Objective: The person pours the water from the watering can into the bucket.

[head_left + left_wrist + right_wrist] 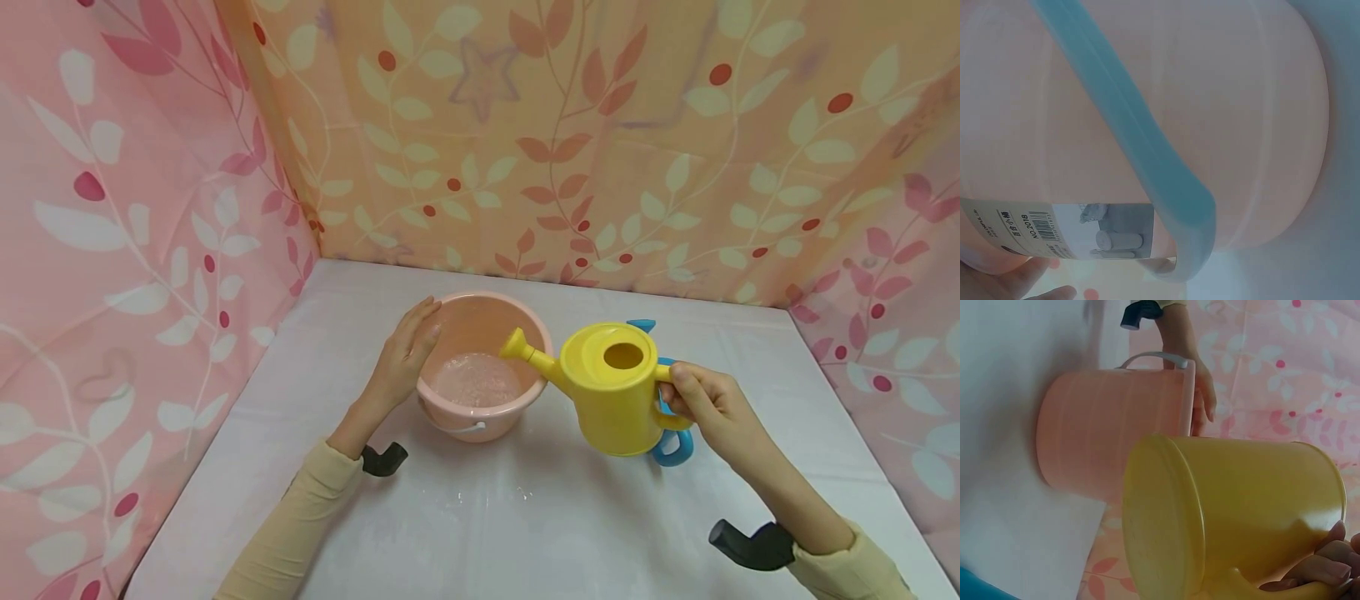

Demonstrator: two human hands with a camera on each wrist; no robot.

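Note:
A yellow watering can (pixel 615 408) is held by its handle in my right hand (pixel 708 408). Its spout reaches over the right rim of a pale pink bucket (pixel 483 425), and in the right wrist view the can's round base shows, lifted off the table. Clear water (pixel 476 382) lies in the bottom of the bucket. My left hand (pixel 397 358) rests at the bucket's left rim, fingers extended along it. In the left wrist view, the bucket's handle (pixel 1129 125) hangs across its side, above a printed label (pixel 1066 228).
Behind the can stands a mostly hidden blue object with a loop handle (pixel 678 454). Small drops of water (pixel 525 493) dot the white table (pixel 420 550) in front of the bucket. Patterned cloth (pixel 480 167) encloses the back and sides.

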